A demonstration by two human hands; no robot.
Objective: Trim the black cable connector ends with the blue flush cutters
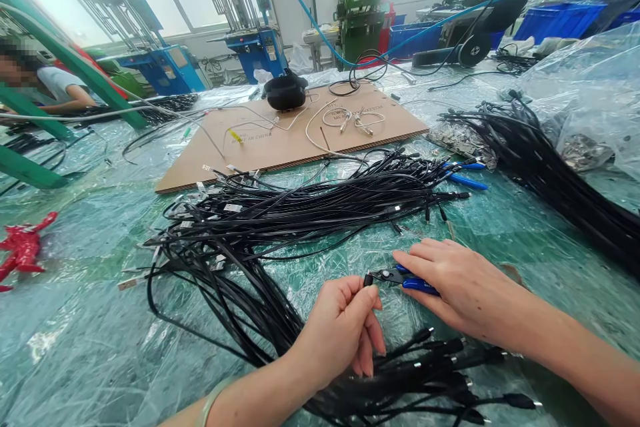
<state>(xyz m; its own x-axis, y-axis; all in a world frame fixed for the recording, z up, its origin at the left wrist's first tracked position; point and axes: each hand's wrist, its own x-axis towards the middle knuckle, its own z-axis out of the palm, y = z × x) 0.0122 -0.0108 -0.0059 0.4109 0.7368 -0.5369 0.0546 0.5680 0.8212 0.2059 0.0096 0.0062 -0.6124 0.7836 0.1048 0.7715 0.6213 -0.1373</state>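
Between thumb and fingers my left hand (345,323) pinches a black cable connector (369,279). Blue-handled cutting pliers (417,283) are gripped in my right hand (457,290), and their jaws meet the connector's tip. Whether the jaws are fully closed on it is too small to tell. Beneath my left hand runs a bundle of black cables (260,300), its connector ends (445,373) fanned out at the front right. Just beyond my hands lies another heap of black cables (310,203) with silver USB plugs (233,208) at its left.
A cardboard sheet (280,140) bears a black rounded object (286,90) and white cables (350,120). More black cables (555,160) lie at right, near a clear plastic bag (595,93). Another blue-handled tool (467,180) touches the heap. A red object (24,247) sits left. Two people are beyond.
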